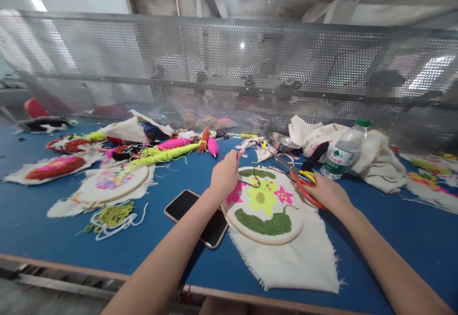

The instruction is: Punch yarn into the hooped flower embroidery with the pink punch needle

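An embroidery hoop [265,206] lies on cream cloth [300,257] on the blue table; it shows a yellow-green flower, pink flowers and green tufted patches. My left hand [224,175] rests at the hoop's left rim, fingers closed in a pinch on a small pink tool [241,153] with dark thread trailing over the fabric. My right hand [327,192] is at the hoop's right rim, closed on scissors [303,181] with red and yellow handles, blades pointing up-left.
A black phone [196,217] lies left of the hoop. A water bottle [343,152] and bundled cloth [372,160] sit at the right. Other hoops [113,183], yarn skeins [168,153] and loose yarn [112,215] lie at left. A perforated metal screen [229,67] backs the table.
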A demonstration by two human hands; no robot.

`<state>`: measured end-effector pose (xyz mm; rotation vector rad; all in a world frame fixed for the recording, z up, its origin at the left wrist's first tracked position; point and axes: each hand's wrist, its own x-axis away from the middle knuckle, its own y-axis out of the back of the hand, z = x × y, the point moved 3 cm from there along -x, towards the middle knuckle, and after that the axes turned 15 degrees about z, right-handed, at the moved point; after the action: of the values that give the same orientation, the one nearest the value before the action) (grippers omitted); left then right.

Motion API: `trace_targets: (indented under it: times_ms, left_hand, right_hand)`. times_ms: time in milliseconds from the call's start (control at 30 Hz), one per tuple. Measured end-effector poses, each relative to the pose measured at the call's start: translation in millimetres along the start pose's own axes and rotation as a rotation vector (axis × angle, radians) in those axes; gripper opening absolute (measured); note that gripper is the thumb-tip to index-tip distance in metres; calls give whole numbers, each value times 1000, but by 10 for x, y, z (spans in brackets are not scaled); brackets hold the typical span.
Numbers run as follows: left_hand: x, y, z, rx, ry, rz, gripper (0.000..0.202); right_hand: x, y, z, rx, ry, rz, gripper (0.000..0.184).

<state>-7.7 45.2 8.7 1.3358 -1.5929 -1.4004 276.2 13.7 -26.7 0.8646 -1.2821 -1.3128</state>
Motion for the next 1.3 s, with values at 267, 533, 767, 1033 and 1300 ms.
trace_targets:
  times_ms: [267,533,767,1033,1300]
  left_hand:
    - [-74,12,-63,1168,-252,139,5]
    - [-12,-70,-221,1589,-353,409,21]
    - [62,-91,-317,1516,-503,549,19]
    - [81,-64,-314,1520,-538,572,21]
    - [76,-74,-306,1503,-532,591,21]
  right_hand:
    - [-24,70,-96,24,67,-227,38]
    - [368,-75,714,-912,706,281,46]
    - [453,-225,883,-1211,653,532,37]
    - [424,-234,855,-1298,634,501,31]
    - [375,-227,815,-1251,619,443,29]
